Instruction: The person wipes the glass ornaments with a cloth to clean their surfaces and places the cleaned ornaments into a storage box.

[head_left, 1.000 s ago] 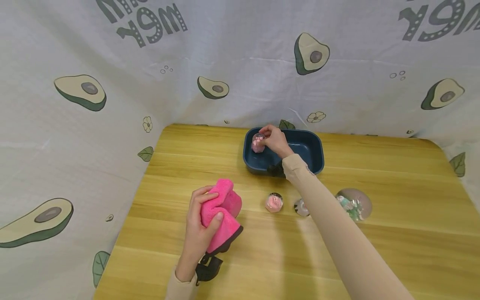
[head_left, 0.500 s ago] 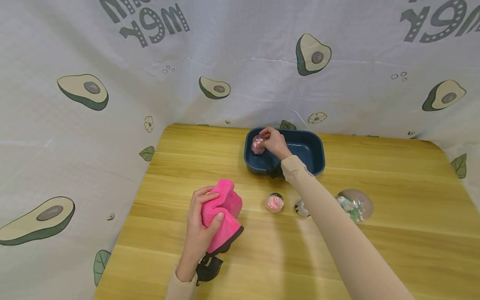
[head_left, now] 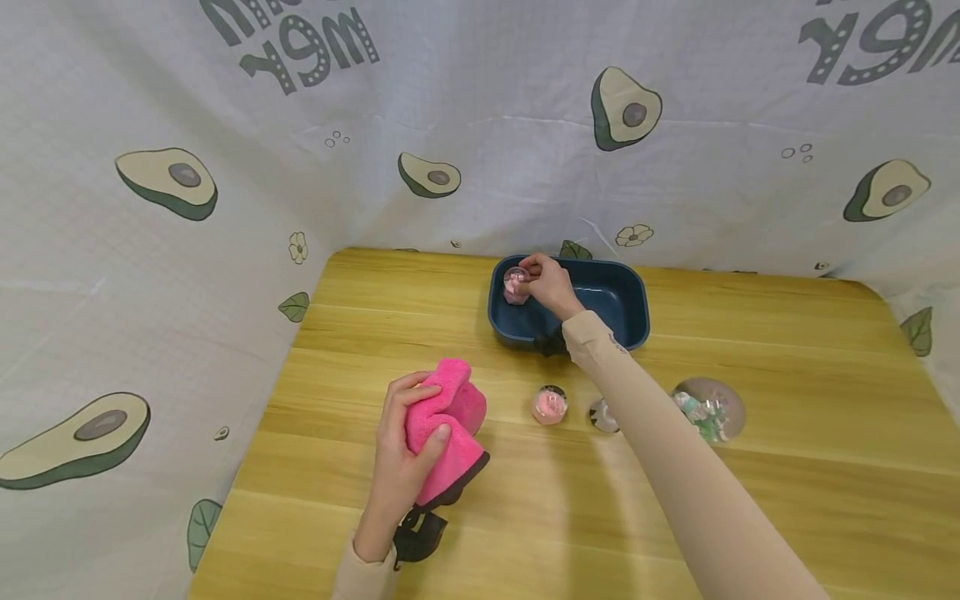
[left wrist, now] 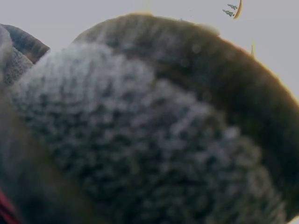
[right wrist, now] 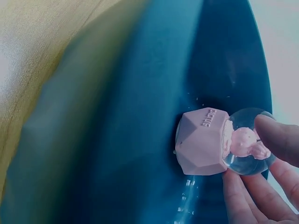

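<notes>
My left hand (head_left: 405, 450) grips a folded pink plush cloth (head_left: 450, 408) with a dark edge, over the left part of the table. In the left wrist view the cloth (left wrist: 140, 126) fills most of the picture, blurred and greyish. At the back, my right hand (head_left: 552, 285) is inside a dark blue basin (head_left: 618, 308). Its thumb and fingers (right wrist: 280, 137) hold a small snow globe (head_left: 515, 286) by the clear dome, at the basin's left end. The globe's faceted pink base (right wrist: 202, 141) shows raised letters, and a pink figure sits inside the dome.
In front of the basin stands another small pink snow globe (head_left: 550, 406). To its right a small clear globe (head_left: 603, 415) is partly hidden by my right sleeve (head_left: 675, 458). Further right is a larger clear globe (head_left: 716, 408) with green and white contents. A printed curtain (head_left: 510, 192) hangs behind the table (head_left: 787, 358).
Both hands keep nearly the same places, with the cloth and the snow globe still held. The snow globe shifts only slightly within the basin.
</notes>
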A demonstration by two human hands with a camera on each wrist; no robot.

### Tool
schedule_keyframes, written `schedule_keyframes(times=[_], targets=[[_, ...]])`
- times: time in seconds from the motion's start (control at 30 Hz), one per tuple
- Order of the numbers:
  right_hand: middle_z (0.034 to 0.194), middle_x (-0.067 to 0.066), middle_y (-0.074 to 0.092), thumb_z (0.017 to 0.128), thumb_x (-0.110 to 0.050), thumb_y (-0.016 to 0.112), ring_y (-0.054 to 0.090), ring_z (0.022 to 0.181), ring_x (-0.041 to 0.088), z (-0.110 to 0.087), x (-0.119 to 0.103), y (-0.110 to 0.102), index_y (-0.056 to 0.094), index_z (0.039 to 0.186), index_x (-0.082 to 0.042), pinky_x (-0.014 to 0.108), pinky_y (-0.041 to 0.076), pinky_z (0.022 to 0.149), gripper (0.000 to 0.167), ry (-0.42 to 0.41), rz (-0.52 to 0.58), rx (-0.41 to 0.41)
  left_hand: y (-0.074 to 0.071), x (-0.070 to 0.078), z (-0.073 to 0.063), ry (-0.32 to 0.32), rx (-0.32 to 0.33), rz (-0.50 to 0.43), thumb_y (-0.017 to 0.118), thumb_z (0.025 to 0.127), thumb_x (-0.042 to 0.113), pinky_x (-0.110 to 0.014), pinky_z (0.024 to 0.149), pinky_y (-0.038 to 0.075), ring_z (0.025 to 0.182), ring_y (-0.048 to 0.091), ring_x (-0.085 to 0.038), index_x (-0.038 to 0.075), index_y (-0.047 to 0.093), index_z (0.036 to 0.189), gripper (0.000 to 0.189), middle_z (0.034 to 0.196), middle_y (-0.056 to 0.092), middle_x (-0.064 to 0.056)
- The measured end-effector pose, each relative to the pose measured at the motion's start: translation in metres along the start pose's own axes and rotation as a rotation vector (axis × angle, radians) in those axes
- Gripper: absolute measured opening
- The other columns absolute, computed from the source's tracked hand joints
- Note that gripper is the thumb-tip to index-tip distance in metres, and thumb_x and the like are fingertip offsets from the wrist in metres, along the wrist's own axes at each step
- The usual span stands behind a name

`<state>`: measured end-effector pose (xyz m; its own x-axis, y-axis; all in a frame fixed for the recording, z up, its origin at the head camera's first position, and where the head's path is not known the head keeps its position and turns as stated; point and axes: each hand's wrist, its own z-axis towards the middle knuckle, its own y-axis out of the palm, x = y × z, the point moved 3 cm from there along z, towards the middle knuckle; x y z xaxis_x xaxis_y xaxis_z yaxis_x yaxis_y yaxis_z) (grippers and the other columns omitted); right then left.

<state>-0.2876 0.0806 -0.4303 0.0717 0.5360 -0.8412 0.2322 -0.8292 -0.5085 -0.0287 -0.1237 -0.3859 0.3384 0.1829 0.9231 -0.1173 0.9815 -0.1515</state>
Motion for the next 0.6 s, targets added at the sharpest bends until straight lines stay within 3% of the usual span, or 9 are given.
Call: schedule_keyframes(times=[0.27, 0.43, 0.6], targets=[[0.128, 0.021, 0.055, 0.086, -0.004, 0.069, 0.052, 0.118, 0.032, -0.006, -0.003, -0.007, 0.051, 0.129, 0.004, 0.041, 0.042, 0.099, 0.047, -0.013, 0.095, 0.035, 0.001, 0.002, 0.002, 0.011, -0.003, -0.003, 0.064, 0.080, 0.002, -0.033, 0.081, 0.054, 0.115, 0.048, -0.027, 0.008, 0.053, 0.119, 0.040, 0.130, 0.047, -0.008], [0.135, 0.021, 0.049, 0.087, -0.003, 0.067, 0.046, 0.125, 0.032, -0.019, -0.010, -0.015, 0.048, 0.133, 0.005, 0.039, 0.038, 0.104, 0.050, -0.064, 0.308, 0.025, 0.002, 0.003, 0.002, 0.000, -0.007, -0.006, 0.064, 0.081, 0.002, -0.033, 0.082, 0.053, 0.115, 0.048, -0.027, 0.008, 0.053, 0.119, 0.041, 0.130, 0.047, -0.008], [0.138, 0.024, 0.044, 0.090, 0.001, 0.062, 0.040, 0.129, 0.035, -0.038, -0.018, -0.025, 0.041, 0.136, 0.008, 0.034, 0.039, 0.102, 0.051, -0.172, 0.525, -0.013, 0.003, 0.002, 0.002, -0.004, -0.010, -0.005, 0.064, 0.081, 0.001, -0.033, 0.083, 0.053, 0.116, 0.047, -0.026, 0.008, 0.053, 0.119, 0.040, 0.131, 0.047, -0.007]])
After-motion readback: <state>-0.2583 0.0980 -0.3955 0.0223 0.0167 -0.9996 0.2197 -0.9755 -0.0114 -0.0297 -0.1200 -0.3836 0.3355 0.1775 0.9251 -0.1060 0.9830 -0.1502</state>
